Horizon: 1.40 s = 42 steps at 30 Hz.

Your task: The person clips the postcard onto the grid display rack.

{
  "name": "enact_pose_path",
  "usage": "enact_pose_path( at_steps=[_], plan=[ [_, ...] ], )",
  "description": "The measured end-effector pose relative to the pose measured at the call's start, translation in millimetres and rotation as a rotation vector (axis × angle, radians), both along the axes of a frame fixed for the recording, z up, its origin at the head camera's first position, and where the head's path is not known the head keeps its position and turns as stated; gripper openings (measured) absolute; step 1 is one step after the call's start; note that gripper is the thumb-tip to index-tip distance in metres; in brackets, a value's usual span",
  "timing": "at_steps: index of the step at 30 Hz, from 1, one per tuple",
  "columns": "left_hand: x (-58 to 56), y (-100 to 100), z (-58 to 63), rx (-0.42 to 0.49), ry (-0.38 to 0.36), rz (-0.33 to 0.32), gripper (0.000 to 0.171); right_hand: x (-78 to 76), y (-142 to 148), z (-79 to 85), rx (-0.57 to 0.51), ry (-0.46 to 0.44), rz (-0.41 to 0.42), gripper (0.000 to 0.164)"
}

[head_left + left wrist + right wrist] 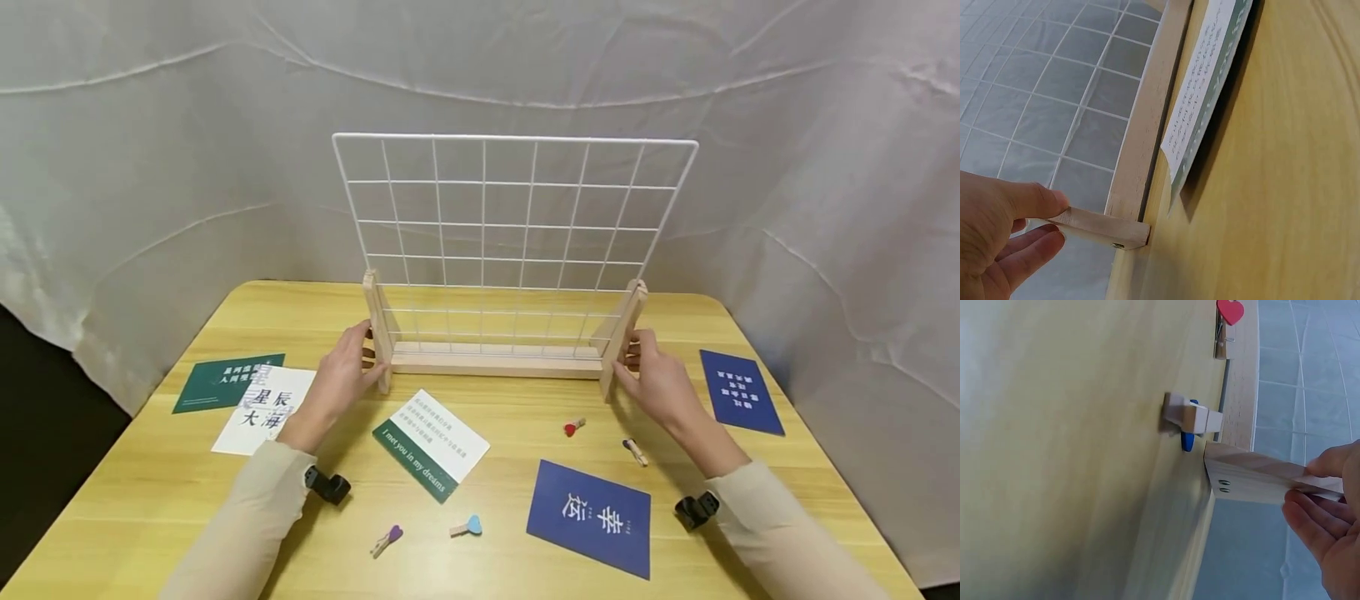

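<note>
The wooden stand is placed toward the rear of the counter, with the white grid carried by it. The left post is pinched by the left grip, the right post by the right grip (presumably so both ends are steadied evenly).

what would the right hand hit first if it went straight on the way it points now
The wooden side piece that the right hand pinches. Beyond that, perhaps the white wire grid, though depth is hard to judge.
</note>
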<state>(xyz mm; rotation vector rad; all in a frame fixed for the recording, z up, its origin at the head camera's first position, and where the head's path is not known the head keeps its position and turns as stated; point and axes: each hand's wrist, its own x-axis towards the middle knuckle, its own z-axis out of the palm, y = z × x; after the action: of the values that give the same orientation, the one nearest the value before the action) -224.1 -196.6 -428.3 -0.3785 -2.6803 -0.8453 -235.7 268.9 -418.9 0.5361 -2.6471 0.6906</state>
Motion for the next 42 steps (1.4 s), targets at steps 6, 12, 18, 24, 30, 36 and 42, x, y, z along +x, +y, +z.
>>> enact_pose_path(
  at_steps=[6, 12, 18, 24, 30, 36, 42],
  plan=[
    [3.0, 2, 1.1, -0.002, 0.013, 0.005, 0.077, 6.3, 0, -0.4, 0.019, 0.036, 0.012, 0.047],
    [14.2, -1, -3.1, -0.039, 0.079, -0.009, 0.076, 13.1, 0, 1.2, 0.031, 0.024, 0.028, 0.047],
    [25.5, -5, -4.3, -0.070, 0.148, -0.034, 0.075, 17.7, -1, 2.1, 0.018, 0.026, 0.036, 0.046],
    [33.4, -7, -1.4, -0.057, 0.104, -0.036, 0.073, 26.8, 0, 2.1, 0.018, 0.024, 0.044, 0.047],
    [40.5, -7, 1.5, -0.012, 0.002, -0.028, 0.074, 31.3, 0, 3.9, 0.030, 0.029, 0.039, 0.047],
    [43.3, -7, 0.2, -0.024, 0.006, -0.036, 0.075, 36.0, 2, 5.4, 0.064, 0.024, 0.040, 0.048],
    [42.5, -8, 2.4, -0.059, 0.005, -0.045, 0.073, 38.2, 4, 7.6, 0.094, 0.050, 0.039, 0.048]
  ],
)
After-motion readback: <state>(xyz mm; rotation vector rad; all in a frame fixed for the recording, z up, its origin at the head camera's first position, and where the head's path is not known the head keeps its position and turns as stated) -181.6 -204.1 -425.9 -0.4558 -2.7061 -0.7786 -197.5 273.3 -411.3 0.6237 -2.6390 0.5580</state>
